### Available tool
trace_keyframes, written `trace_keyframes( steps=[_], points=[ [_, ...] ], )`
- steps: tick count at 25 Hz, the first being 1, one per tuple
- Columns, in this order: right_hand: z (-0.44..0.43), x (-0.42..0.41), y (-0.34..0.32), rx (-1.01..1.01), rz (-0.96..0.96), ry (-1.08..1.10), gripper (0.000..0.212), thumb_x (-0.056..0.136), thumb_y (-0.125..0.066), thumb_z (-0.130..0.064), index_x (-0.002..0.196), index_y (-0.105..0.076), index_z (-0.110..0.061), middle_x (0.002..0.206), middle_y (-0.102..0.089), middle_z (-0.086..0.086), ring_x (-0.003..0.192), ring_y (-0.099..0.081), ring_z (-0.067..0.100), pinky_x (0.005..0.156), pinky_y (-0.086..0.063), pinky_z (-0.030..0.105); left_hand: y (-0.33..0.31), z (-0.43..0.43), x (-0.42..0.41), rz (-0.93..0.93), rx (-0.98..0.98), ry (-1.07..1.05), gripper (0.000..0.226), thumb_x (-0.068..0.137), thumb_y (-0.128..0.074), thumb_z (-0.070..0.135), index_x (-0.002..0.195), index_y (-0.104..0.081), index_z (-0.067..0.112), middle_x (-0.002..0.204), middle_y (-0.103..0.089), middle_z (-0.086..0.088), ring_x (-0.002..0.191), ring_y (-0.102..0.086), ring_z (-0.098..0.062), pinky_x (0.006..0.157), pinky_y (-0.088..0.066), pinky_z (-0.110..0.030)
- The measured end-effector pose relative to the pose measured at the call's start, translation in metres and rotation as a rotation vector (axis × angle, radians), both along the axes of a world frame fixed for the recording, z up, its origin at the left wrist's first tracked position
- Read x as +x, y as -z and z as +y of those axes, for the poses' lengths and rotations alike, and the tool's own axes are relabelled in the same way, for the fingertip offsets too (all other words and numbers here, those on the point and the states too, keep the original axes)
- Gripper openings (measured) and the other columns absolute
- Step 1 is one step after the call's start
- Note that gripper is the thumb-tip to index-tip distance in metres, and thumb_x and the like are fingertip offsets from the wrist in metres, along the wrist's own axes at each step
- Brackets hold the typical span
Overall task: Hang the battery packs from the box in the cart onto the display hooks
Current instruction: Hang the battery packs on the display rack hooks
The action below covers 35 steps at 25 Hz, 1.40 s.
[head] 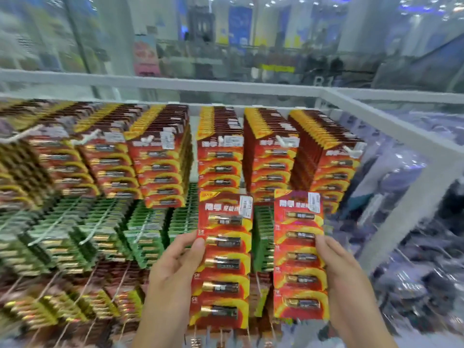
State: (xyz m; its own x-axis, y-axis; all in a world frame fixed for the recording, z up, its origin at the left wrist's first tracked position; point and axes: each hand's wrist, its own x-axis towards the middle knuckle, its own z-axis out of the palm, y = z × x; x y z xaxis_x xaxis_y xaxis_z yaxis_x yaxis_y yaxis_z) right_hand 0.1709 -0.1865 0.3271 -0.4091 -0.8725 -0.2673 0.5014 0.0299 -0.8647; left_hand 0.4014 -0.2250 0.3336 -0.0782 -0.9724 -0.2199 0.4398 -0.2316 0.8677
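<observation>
My left hand grips a long red and yellow battery pack by its left edge, thumb on the front. My right hand grips a second, like pack by its right edge. Both packs stand upright in front of the display, just below the top row of hanging red packs. White hook tips stick out of the stacks in that row. The box and the cart are out of view.
Rows of green packs hang below the red ones, and more red and gold packs lower left. A white metal frame with glass runs behind and to the right of the display.
</observation>
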Motion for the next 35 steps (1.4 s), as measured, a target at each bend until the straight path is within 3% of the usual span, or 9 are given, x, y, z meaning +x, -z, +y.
trace_keyframes(
  steps=[3, 6, 11, 13, 16, 21, 28, 32, 35],
  points=[
    [-0.015, 0.013, 0.006, 0.03, -0.02, -0.088, 0.057, 0.084, -0.069, -0.032, 0.135, -0.061, -0.009, 0.111, -0.077, 0.015, 0.09, -0.077, 0.034, 0.072, -0.061, 0.045, 0.003, 0.009, 0.019, -0.006, 0.019, -0.158, 0.026, 0.082, -0.07, 0.025, 0.104, -0.076, 0.014, 0.1, -0.078, -0.021, 0.083, -0.077, -0.04, 0.078, -0.059, -0.051],
    [-0.021, 0.037, 0.01, 0.046, -0.046, -0.191, 0.066, 0.08, -0.072, -0.035, 0.14, -0.057, -0.012, 0.119, -0.075, 0.014, 0.1, -0.075, 0.038, 0.085, -0.058, 0.052, 0.0, 0.015, 0.042, -0.011, 0.019, -0.257, 0.036, 0.079, -0.072, 0.031, 0.111, -0.074, 0.014, 0.105, -0.078, -0.022, 0.09, -0.076, -0.044, 0.088, -0.057, -0.061],
    [-0.038, 0.071, -0.003, 0.019, 0.044, -0.26, 0.058, 0.078, -0.077, -0.042, 0.131, -0.066, -0.018, 0.121, -0.075, 0.008, 0.109, -0.073, 0.034, 0.098, -0.053, 0.056, -0.003, 0.012, 0.076, -0.018, -0.018, -0.351, 0.027, 0.089, -0.067, 0.029, 0.109, -0.074, 0.012, 0.099, -0.079, -0.02, 0.082, -0.077, -0.042, 0.078, -0.059, -0.051],
    [-0.043, 0.083, -0.006, 0.002, 0.097, -0.283, 0.053, 0.079, -0.079, -0.049, 0.123, -0.071, -0.021, 0.118, -0.076, 0.006, 0.105, -0.074, 0.032, 0.093, -0.055, 0.053, -0.002, 0.006, 0.089, -0.042, -0.032, -0.355, 0.024, 0.094, -0.065, 0.027, 0.111, -0.074, 0.013, 0.1, -0.079, -0.019, 0.084, -0.077, -0.042, 0.074, -0.062, -0.051],
    [-0.044, 0.102, -0.012, -0.041, 0.091, -0.306, 0.034, 0.089, -0.065, -0.039, 0.113, -0.075, -0.018, 0.108, -0.079, 0.011, 0.093, -0.077, 0.033, 0.082, -0.056, 0.048, -0.007, -0.004, 0.105, -0.049, -0.052, -0.323, 0.026, 0.094, -0.064, 0.027, 0.113, -0.073, 0.011, 0.1, -0.079, -0.02, 0.085, -0.077, -0.043, 0.072, -0.063, -0.052],
    [-0.049, 0.135, -0.027, -0.09, 0.153, -0.306, 0.023, 0.088, -0.064, -0.04, 0.093, -0.082, -0.026, 0.108, -0.078, 0.01, 0.095, -0.077, 0.034, 0.086, -0.057, 0.051, -0.01, -0.018, 0.133, -0.055, -0.067, -0.331, 0.024, 0.092, -0.065, 0.027, 0.107, -0.075, 0.012, 0.099, -0.079, -0.019, 0.082, -0.077, -0.042, 0.078, -0.061, -0.053],
    [-0.079, 0.187, -0.061, -0.215, 0.281, -0.286, 0.026, 0.101, -0.056, -0.038, 0.094, -0.081, -0.032, 0.102, -0.08, 0.003, 0.093, -0.077, 0.027, 0.085, -0.06, 0.048, -0.001, -0.023, 0.173, 0.014, -0.065, -0.331, 0.024, 0.088, -0.066, 0.026, 0.103, -0.077, 0.011, 0.101, -0.076, -0.028, 0.084, -0.074, -0.049, 0.074, -0.059, -0.057],
    [-0.092, 0.201, -0.06, -0.214, 0.244, -0.241, 0.028, 0.103, -0.055, -0.037, 0.094, -0.081, -0.032, 0.102, -0.08, 0.002, 0.092, -0.078, 0.025, 0.08, -0.061, 0.046, -0.001, -0.024, 0.193, 0.011, -0.046, -0.398, 0.029, 0.086, -0.068, 0.026, 0.11, -0.074, 0.01, 0.1, -0.077, -0.024, 0.079, -0.076, -0.044, 0.088, -0.055, -0.063],
    [-0.093, 0.204, -0.056, -0.209, 0.233, -0.219, 0.027, 0.103, -0.055, -0.036, 0.096, -0.08, -0.03, 0.101, -0.08, 0.001, 0.091, -0.078, 0.023, 0.076, -0.06, 0.041, -0.001, -0.024, 0.2, 0.006, -0.042, -0.426, 0.022, 0.088, -0.068, 0.024, 0.105, -0.076, 0.012, 0.096, -0.078, -0.023, 0.073, -0.077, -0.042, 0.087, -0.056, -0.062]
  ],
)
